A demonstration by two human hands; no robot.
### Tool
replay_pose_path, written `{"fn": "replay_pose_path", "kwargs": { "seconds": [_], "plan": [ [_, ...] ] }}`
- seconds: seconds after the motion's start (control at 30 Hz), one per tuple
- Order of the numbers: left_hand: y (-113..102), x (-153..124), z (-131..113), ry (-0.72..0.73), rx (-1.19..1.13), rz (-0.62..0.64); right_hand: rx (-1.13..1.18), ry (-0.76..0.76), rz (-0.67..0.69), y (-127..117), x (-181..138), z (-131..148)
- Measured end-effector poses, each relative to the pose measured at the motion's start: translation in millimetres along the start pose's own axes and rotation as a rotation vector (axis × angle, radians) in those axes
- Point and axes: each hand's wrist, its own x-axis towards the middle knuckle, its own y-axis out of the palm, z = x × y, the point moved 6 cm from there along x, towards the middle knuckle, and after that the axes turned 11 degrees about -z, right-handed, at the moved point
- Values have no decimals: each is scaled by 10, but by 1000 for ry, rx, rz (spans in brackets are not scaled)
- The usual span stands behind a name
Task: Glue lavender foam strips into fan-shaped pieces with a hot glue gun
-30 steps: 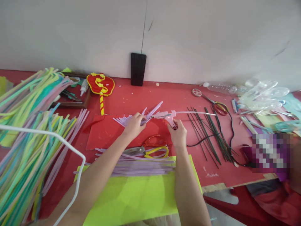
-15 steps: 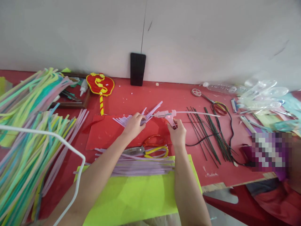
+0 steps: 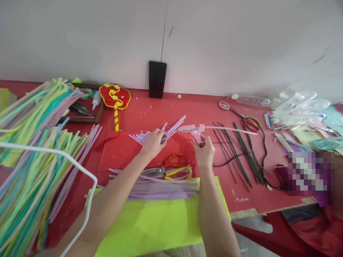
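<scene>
My right hand (image 3: 204, 151) is wrapped round the handle of a pink hot glue gun (image 3: 191, 130), and a long clear glue stick (image 3: 232, 129) juts out of its back end. The gun's nozzle points left, close to a fan of short lilac pipe cleaners (image 3: 175, 125). Closed on that fan is my left hand (image 3: 154, 142), whose fingers hide the middle of it. Nearer to me, scissors (image 3: 175, 174) with red and yellow handles lie on a row of lilac pipe cleaners (image 3: 160, 191), partly over a yellow-green sheet (image 3: 152, 221).
Bundles of coloured pipe cleaners (image 3: 34, 178) cover the left side. A red-and-yellow fan (image 3: 115, 97) and a leaning phone (image 3: 157, 79) stand at the back. Dark green wires (image 3: 242, 153), a black cord (image 3: 264, 150) and more scissors (image 3: 250, 122) lie right. A co-worker sits at far right.
My right hand has drawn the glue gun slightly to the right, so its nozzle is a little farther from my left fingers. My left hand stays nearly still on the lilac pipe cleaners.
</scene>
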Motion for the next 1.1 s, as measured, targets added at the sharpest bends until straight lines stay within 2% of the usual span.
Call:
{"fn": "replay_pose_path", "kwargs": {
  "seconds": [0.2, 0.57, 0.87, 1.1],
  "plan": [
    [-4, -1, -35, 19, 92, -7, 7, -5, -16, -26, -6, 19],
    [3, 14, -31, -46, 82, -27, 28, 37, -12, -42, -10, 39],
    [-10, 100, -150, -75, 275, 41, 25, 33, -27, -73, 4, 51],
    [33, 145, -164, -104, 336, 49, 41, 30, -44, -89, 5, 40]
  ]
}}
